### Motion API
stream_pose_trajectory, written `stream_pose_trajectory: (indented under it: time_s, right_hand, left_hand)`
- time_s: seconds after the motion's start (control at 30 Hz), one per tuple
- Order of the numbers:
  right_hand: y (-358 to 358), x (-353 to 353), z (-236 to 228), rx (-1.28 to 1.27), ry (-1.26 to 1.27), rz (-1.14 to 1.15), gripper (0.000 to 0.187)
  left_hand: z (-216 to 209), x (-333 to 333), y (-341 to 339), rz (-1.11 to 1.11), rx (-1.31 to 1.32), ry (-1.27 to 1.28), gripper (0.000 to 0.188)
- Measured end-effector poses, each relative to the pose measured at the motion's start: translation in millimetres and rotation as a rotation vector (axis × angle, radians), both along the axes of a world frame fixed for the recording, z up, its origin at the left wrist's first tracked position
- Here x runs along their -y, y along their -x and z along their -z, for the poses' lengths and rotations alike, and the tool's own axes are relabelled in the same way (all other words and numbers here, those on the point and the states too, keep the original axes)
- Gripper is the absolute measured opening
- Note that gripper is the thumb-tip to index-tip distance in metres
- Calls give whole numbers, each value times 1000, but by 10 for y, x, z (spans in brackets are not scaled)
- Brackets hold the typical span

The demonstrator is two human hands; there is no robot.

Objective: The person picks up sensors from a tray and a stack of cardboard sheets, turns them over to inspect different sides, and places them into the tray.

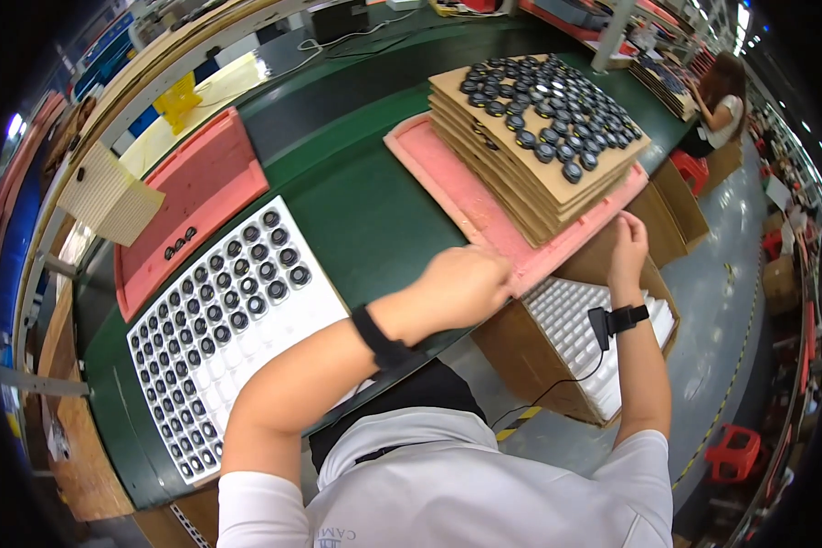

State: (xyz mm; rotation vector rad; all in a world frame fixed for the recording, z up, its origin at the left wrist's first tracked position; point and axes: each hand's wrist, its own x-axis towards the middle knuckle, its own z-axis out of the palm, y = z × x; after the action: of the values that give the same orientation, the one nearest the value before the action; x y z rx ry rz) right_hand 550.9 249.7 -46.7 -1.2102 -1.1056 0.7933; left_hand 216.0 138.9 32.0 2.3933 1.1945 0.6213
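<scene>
My left hand point(470, 283) is closed at the near left corner of a pink plastic tray point(434, 178), its fingertips partly hidden. On the tray's right edge, my right hand point(628, 248) pinches the rim. A stack of cardboard sheets point(498, 169) rests in this tray, and many small black round parts point(557, 105) lie loose on the top sheet. To the left of my left arm lies a white blister tray point(288, 320), with black round parts in many of its pockets and bare pockets on the side nearest me.
The green bench point(338, 192) also carries another pink tray point(201, 173) with a few black parts in it. An open carton point(539, 365) of white trays stands below the right edge. Farther right are a red stool point(732, 454) and a seated person point(723, 105).
</scene>
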Motion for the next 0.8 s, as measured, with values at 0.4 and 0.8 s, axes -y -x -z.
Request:
stream_pose_trajectory:
  time_s: [0.4, 0.8]
  right_hand:
    - [-703, -1366, 658, 112, -32, 278, 37]
    - [-386, -1254, 489, -30, 74, 261, 49]
  left_hand:
    - [623, -179, -503, 38, -151, -268, 13]
    - [606, -293, -585, 25, -255, -140, 23]
